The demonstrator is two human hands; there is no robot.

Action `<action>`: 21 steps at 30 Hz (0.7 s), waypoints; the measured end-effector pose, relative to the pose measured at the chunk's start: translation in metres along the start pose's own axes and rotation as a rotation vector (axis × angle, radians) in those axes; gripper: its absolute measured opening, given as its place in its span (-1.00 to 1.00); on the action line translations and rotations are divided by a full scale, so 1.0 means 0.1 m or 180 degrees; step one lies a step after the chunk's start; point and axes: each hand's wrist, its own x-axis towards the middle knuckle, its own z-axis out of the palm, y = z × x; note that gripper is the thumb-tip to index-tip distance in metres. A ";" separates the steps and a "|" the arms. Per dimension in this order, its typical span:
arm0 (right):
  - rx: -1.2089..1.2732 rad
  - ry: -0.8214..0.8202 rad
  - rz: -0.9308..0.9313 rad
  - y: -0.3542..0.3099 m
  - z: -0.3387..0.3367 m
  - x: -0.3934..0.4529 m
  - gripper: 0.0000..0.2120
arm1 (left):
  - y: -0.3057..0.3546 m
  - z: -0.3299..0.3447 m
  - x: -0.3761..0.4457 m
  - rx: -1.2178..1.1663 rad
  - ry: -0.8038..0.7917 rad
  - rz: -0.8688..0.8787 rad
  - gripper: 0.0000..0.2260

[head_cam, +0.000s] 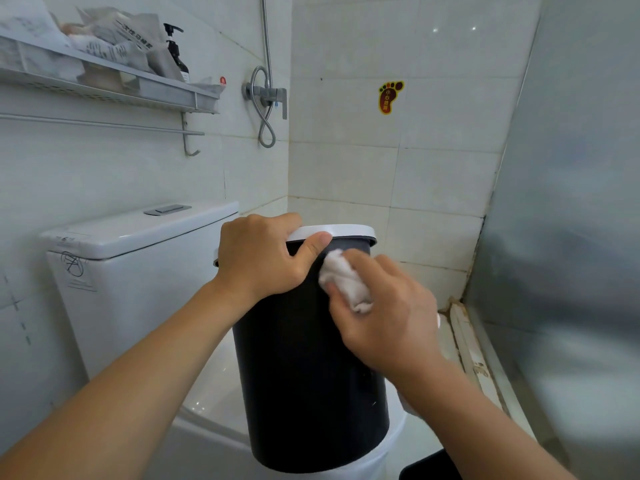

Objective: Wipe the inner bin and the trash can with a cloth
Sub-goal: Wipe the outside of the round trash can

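A dark grey bin [304, 375] with a white rim stands upright on the closed toilet lid, in the middle of the head view. My left hand [259, 258] grips its rim at the top left, thumb lying across the white edge. My right hand [384, 313] holds a crumpled white cloth [343, 282] and presses it against the bin's outer wall just under the rim. I cannot tell whether this is the inner bin or the outer can.
The white toilet cistern [131, 258] stands at the left, and the toilet lid [214, 403] lies under the bin. A wall shelf [104, 84] with packets and a pump bottle hangs top left. A shower valve [268, 95] is on the tiled wall. Frosted glass [571, 237] closes the right side.
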 end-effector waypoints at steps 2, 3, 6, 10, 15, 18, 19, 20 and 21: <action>0.0006 -0.0129 -0.0228 -0.02 -0.01 -0.04 -0.74 | 0.00 0.00 0.00 -0.0043 -0.0003 -0.0014 -0.50; 0.0024 -0.0123 -0.0166 0.01 -0.02 -0.01 -0.75 | 0.01 -0.01 0.00 -0.0053 0.0009 0.0011 -0.50; 0.0046 0.0001 0.0358 0.17 -0.08 0.10 -0.79 | 0.04 -0.03 0.00 -0.0057 0.0026 0.0132 -0.52; 0.0044 0.0038 0.0636 0.28 -0.09 0.10 -0.79 | 0.07 -0.01 -0.01 0.0006 0.0023 0.0106 -0.50; 0.0148 -0.0165 -0.0225 0.09 -0.07 -0.05 -0.73 | 0.07 0.00 0.01 -0.0001 0.0044 0.0100 -0.51; 0.0210 -0.0085 0.0173 0.22 -0.10 0.05 -0.77 | 0.07 -0.02 -0.02 -0.0045 0.0022 0.0146 -0.51; 0.0206 -0.0027 0.0380 0.27 -0.11 0.08 -0.78 | 0.09 -0.02 -0.02 -0.0038 0.0024 0.0167 -0.51; 0.0170 0.0029 0.0506 0.30 -0.11 0.09 -0.79 | 0.09 -0.02 -0.02 -0.0014 0.0024 0.0175 -0.51; 0.0124 0.0080 0.0520 0.30 -0.11 0.09 -0.79 | 0.10 -0.01 -0.01 0.0015 0.0021 0.0165 -0.51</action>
